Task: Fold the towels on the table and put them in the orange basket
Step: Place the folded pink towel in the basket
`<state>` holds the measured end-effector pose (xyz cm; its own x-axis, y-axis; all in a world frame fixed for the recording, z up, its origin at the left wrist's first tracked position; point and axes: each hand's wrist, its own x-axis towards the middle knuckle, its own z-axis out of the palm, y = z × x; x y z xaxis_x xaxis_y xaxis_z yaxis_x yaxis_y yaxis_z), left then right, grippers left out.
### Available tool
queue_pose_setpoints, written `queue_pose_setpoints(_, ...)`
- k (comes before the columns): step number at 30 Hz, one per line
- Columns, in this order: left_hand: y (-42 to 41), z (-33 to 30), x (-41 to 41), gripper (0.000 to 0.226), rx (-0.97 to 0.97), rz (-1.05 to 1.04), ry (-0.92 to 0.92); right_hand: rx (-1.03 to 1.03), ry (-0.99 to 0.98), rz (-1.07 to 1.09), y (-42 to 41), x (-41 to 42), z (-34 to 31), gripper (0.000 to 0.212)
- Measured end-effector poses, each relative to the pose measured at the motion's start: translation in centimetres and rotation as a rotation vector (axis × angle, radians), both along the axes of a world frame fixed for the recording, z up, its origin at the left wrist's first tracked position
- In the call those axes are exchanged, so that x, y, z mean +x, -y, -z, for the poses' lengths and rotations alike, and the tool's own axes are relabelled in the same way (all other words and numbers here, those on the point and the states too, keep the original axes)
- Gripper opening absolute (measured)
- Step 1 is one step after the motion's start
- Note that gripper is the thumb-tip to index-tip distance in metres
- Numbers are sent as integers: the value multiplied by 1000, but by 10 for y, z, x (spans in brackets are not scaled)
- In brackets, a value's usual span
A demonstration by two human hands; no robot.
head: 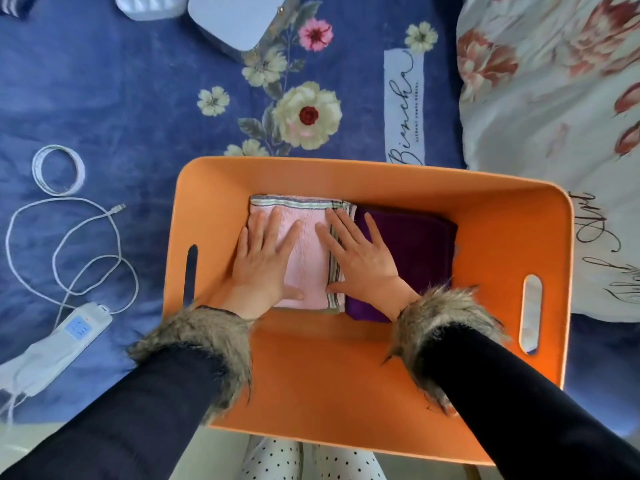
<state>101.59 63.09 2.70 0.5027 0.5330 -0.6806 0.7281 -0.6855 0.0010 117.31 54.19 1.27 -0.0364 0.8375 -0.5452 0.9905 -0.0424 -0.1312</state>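
Head camera looked down into the orange basket (540, 237). The folded pink towel (306, 251) lay inside, touching the folded purple towel (412, 261). Both the left hand (261, 261) and the right hand (363, 261) pressed flat, fingers spread, gripping nothing.

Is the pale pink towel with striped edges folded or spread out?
Folded. The pale pink towel with striped edges lies as a compact rectangle inside the orange basket, layered edges visible, both hands flat on it.

Left hand (265, 259) and right hand (363, 259) flat, fingers spread, palms down, side by side
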Motion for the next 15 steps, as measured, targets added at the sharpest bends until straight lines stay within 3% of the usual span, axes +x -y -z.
queue_pose_setpoints(6,8,-36,0,87,-61,-108,193,-75,-268,322,10,-5,-54,80)
queue_pose_setpoints(10,30,-79,-5,69,2,-86,357,36,-255,569,38,-7,-105,68)
queue_pose_setpoints(15,52,-140,-8,55,129,91,548,166,-166,644,79,-9,-173,62)
